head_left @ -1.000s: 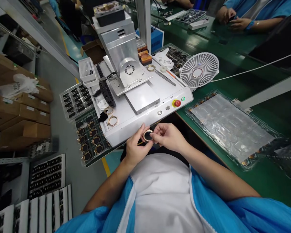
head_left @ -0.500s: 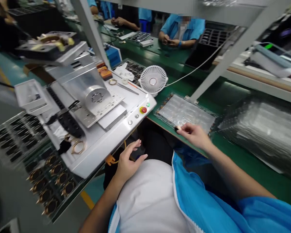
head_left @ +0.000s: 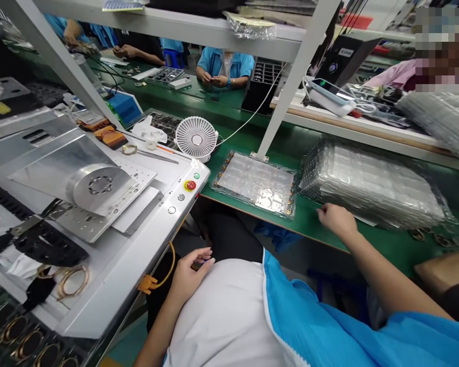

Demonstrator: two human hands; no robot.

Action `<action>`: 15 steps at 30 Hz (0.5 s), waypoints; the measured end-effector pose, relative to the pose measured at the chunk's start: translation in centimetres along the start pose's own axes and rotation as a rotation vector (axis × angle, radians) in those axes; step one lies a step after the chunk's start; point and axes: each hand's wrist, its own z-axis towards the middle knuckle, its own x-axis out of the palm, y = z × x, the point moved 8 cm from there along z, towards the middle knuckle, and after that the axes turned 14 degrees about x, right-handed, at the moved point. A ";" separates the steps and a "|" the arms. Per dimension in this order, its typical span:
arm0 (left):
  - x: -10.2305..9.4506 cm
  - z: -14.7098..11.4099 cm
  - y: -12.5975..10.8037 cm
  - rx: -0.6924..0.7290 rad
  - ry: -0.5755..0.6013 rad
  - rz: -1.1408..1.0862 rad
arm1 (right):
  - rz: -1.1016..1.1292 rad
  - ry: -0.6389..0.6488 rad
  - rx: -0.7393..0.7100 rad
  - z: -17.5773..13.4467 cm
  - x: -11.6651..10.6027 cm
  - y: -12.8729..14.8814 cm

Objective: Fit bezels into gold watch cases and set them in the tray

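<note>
My left hand (head_left: 191,270) rests by my waist, beside the front edge of the white machine. Its fingers are loosely bent, apart from the thumb, and hold nothing. My right hand (head_left: 337,219) is over the green tabletop (head_left: 309,211), its fingers pinched together. Whatever is between them, if anything, is hidden. Just beyond it rises a tall stack of clear plastic trays (head_left: 378,183). To its left lies a covered clear tray (head_left: 256,181) with gold-rimmed round parts showing along its edges.
The white machine (head_left: 153,229) with a red stop button (head_left: 191,185) stands at the left. A white fan (head_left: 196,137) and a slanted shelf post (head_left: 286,97) are behind. Gold rings (head_left: 72,282) lie on the machine. A co-worker (head_left: 225,69) sits across the bench.
My right hand has moved right, from the covered tray's front edge to beside the tray stack; the small dark piece it pinched no longer shows. The view has turned right.
</note>
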 end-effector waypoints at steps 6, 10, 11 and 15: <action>-0.1 -2.2 7.2 -0.241 -0.112 -0.141 | 0.470 0.277 0.118 -0.3 4.6 5.3; -0.5 -4.3 11.3 -0.327 -0.182 -0.129 | 0.721 0.401 0.189 -0.8 5.1 6.0; -0.6 -4.7 12.0 -0.345 -0.190 -0.125 | 0.773 0.425 0.201 -0.9 5.1 6.0; -0.7 -5.0 13.6 -0.374 -0.194 -0.105 | 0.921 0.482 0.247 -1.4 4.9 6.0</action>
